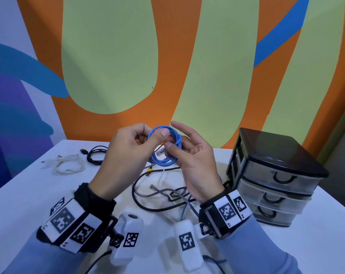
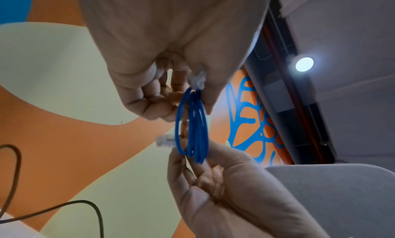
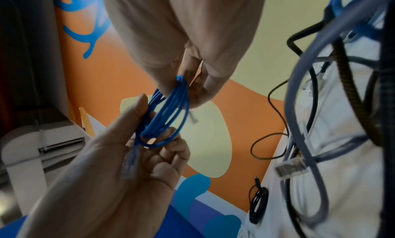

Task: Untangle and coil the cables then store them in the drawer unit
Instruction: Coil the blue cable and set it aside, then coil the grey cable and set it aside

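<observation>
Both hands hold a coiled blue cable (image 1: 164, 146) in the air above the white table (image 1: 29, 186). The left hand (image 1: 128, 155) pinches the top of the coil between thumb and curled fingers; the right hand (image 1: 195, 161) pinches its right side with the thumb, index finger extended. A tangle of cables (image 1: 163, 192) lies on the table beneath, with the closed black drawer unit (image 1: 274, 175) at the right and white (image 1: 68, 164) and black (image 1: 95, 155) coils at the far left.

We see the blue cable (image 1: 164, 145) with a smooth plastic jacket and clear plastic plugs. The drawer unit (image 1: 274, 175) has a glossy black plastic frame and translucent drawers. The tabletop (image 1: 29, 184) looks matt white. One black cable (image 3: 346, 76) at the tabletop's middle looks braided.
</observation>
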Demonstrator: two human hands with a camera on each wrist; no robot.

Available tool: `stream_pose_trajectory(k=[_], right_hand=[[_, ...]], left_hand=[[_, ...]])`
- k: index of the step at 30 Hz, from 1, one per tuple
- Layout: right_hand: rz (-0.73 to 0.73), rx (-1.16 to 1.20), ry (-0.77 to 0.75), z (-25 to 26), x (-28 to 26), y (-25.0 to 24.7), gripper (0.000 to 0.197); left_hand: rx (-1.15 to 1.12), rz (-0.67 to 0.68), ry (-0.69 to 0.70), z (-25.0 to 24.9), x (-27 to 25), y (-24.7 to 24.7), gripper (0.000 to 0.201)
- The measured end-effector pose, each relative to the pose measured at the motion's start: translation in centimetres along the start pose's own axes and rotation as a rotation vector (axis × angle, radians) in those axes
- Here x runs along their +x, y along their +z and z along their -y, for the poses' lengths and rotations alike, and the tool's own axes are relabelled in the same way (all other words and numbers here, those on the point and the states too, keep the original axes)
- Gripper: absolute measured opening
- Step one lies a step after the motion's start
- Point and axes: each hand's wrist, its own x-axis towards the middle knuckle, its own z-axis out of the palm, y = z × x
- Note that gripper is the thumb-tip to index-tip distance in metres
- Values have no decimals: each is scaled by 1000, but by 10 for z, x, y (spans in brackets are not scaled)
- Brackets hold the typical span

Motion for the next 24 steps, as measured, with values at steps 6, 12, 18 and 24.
stream_pose_trajectory(k=[6, 12, 18, 24], right_hand=[[155, -181, 142, 10, 3, -12, 41], [135, -136, 121, 9, 4, -14, 30], [86, -236, 109, 1, 7, -19, 27], [89, -636, 67, -12, 11, -23, 28]], left_hand=[[68, -40, 17, 9, 4, -4, 38], [3, 46, -98, 14, 9, -10, 26], [58, 227, -182, 15, 14, -26, 15], [169, 123, -195, 23, 27, -47, 15]])
